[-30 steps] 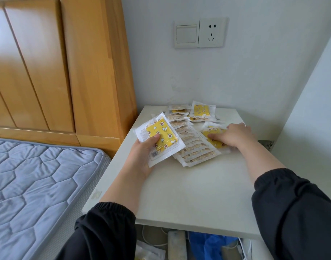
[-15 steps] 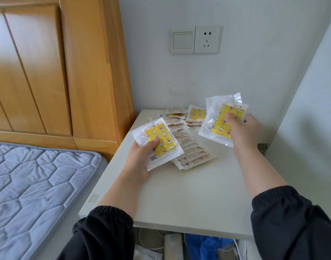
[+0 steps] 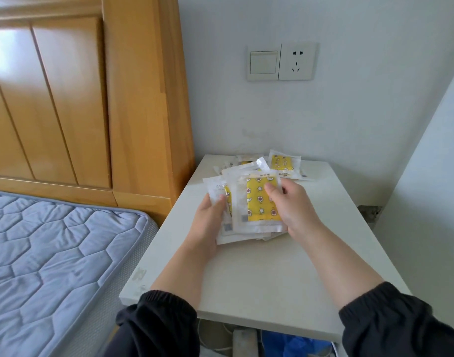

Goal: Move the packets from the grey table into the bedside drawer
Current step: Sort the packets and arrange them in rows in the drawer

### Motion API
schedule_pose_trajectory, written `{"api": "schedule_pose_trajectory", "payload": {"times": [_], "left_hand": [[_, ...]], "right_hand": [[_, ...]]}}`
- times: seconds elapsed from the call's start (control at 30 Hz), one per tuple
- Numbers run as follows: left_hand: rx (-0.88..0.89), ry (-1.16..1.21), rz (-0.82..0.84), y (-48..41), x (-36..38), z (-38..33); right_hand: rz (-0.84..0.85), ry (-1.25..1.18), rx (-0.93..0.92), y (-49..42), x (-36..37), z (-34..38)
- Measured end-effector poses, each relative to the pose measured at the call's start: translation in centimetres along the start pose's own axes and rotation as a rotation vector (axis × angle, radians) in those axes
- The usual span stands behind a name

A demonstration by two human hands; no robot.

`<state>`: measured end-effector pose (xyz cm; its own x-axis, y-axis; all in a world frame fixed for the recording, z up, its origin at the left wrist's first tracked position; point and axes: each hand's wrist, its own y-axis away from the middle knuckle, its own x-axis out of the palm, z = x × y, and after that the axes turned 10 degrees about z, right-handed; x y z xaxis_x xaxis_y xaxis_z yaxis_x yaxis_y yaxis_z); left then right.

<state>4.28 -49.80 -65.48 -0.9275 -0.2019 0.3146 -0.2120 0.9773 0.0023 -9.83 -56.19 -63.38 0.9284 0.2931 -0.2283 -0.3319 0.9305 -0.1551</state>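
as left fingers (image 3: 219,200) clamp yellow packets (image 3: 259,206) from left, right fingers (image 3: 271,189) pinch their right side.

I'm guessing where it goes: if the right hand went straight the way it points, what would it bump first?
Probably the stack of packets in the left hand. The right hand points left and away, pinching a yellow star packet that overlaps the stack; I can't tell if they touch.

Both forearms reach up from the bottom edge; left hand (image 3: 208,221) and right hand (image 3: 296,211) meet mid-frame, each pinching packets (image 3: 258,206).
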Motion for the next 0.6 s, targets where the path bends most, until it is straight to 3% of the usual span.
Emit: {"api": "schedule_pose_trajectory", "payload": {"times": [0.07, 0.2, 0.43, 0.6], "left_hand": [[-0.005, -0.009, -0.007, 0.0, -0.1, 0.0], [0.042, -0.065, 0.092, -0.1, -0.1, 0.1], [0.030, 0.009, -0.048, -0.3, -0.2, -0.1], [0.065, -0.033, 0.046, 0.0, -0.1, -0.3]], "right_hand": [[-0.063, 0.181, -0.072, 0.2, 1.1, 0.0], [-0.158, 0.165, -0.053, 0.2, 2.4, 0.2], [0.003, 0.390, -0.261, 0.6, 2.2, 0.2], [-0.020, 0.324, -0.256, 0.7, 2.5, -0.2]]}}
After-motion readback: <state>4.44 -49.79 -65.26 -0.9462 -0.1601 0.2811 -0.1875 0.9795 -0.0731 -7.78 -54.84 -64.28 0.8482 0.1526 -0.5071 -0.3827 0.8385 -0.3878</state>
